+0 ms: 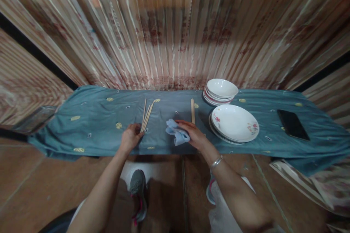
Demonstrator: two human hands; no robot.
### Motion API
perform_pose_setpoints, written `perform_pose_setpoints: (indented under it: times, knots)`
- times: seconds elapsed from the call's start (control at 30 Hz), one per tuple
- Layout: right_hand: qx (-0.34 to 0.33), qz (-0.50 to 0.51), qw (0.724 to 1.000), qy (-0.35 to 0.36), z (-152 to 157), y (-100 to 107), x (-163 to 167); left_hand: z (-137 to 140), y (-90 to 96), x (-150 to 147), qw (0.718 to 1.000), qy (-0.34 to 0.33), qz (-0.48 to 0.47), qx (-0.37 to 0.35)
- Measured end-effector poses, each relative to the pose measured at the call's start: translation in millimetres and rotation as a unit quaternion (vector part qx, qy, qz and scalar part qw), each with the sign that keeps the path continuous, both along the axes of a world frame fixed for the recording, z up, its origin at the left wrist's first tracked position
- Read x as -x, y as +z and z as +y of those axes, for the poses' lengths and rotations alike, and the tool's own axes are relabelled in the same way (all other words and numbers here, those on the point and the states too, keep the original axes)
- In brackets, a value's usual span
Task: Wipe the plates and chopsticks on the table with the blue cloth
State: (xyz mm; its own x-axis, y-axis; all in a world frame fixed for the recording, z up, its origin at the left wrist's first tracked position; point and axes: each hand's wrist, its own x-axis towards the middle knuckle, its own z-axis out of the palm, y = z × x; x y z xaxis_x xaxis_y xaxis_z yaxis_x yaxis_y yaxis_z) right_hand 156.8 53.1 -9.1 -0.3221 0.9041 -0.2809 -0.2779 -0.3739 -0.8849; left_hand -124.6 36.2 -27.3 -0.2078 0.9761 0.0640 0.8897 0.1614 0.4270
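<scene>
My left hand (131,137) is closed at the lower ends of several light wooden chopsticks (148,117), which fan out slightly on the tablecloth. One of them lies a little apart on the left. My fingertips hide the near ends. In my right hand (194,135) is a crumpled light blue cloth (177,133), gripped at its right side just above the table. Beyond that hand, a second small group of chopsticks (193,110) lies side by side, its near ends close to my knuckles.
A stack of white bowls (222,88) stands at the back right, with a stack of flowered plates (235,123) in front of it. Farther right lies a black phone-like slab (293,124). A blue-green patterned cloth (98,116) covers the narrow table; a striped curtain (169,36) hangs behind.
</scene>
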Motion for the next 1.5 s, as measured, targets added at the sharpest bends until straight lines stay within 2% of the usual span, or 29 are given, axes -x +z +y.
perform_pose_setpoints:
  times: [0.13, 0.3, 0.4, 0.5, 0.57, 0.67, 0.73, 0.83, 0.87, 0.93, 1.07, 1.13, 1.27, 1.37, 1.5]
  knots:
    - [0.074, 0.077, 0.994, -0.023, 3, 4, 10, 1, -0.1, 2, 1.000, 0.007, -0.019, 0.021]
    - [0.105, 0.133, 0.985, -0.041, 1, 10, 21, 0, 2.7, 1, 0.999, 0.010, -0.004, 0.038]
    - [0.100, 0.141, 0.985, -0.022, 2, 4, 25, 0, 3.4, 1, 0.999, 0.021, -0.026, 0.038]
    - [0.063, 0.106, 0.992, -0.003, 6, -4, 27, 1, 4.0, 3, 0.992, 0.051, -0.116, 0.025]
    - [0.053, 0.082, 0.995, -0.006, 8, -9, 27, 1, 5.8, 4, 0.972, 0.089, -0.218, 0.008]
    - [0.089, 0.097, 0.991, -0.038, 11, -14, 29, 2, 13.4, -2, 0.911, 0.142, -0.386, -0.023]
    - [0.114, 0.127, 0.983, -0.070, 12, -16, 32, -1, 21.3, -12, 0.886, 0.146, -0.439, -0.037]
    - [0.088, 0.165, 0.975, -0.124, 15, -18, 37, -11, 33.9, -35, 0.780, 0.133, -0.610, -0.048]
    - [0.074, 0.174, 0.972, -0.142, 16, -18, 38, -15, 37.2, -44, 0.753, 0.122, -0.645, -0.038]
    - [0.060, 0.189, 0.966, -0.163, 18, -17, 41, -23, 41.0, -64, 0.720, 0.099, -0.686, 0.003]
    - [0.047, 0.218, 0.965, -0.134, 16, -6, 45, -30, 37.4, -97, 0.692, 0.062, -0.716, 0.062]
    - [0.040, 0.234, 0.965, -0.116, 12, 2, 47, -29, 32.6, -107, 0.683, 0.053, -0.726, 0.067]
    - [0.060, 0.274, 0.959, -0.038, 3, 14, 48, -23, 25.8, -114, 0.687, 0.041, -0.724, 0.054]
    - [0.088, 0.289, 0.953, -0.007, -1, 15, 45, -20, 24.1, -115, 0.689, 0.030, -0.723, 0.043]
    - [0.056, 0.259, 0.964, 0.001, -5, 9, 46, -19, 21.1, -116, 0.684, 0.024, -0.729, 0.036]
